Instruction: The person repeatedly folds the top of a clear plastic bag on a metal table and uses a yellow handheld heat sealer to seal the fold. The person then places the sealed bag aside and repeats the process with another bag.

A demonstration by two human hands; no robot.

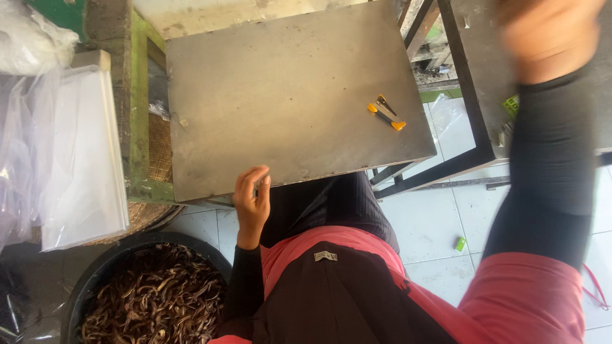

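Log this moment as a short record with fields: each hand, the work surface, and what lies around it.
left hand: curled, empty as far as shows, at the near edge of the metal tabletop
right hand: raised at upper right, blurred; grip cannot be told
on the tabletop: a small orange and black tool
lower left: a black tub of brown dried strips
left: a stack of clear plastic bags
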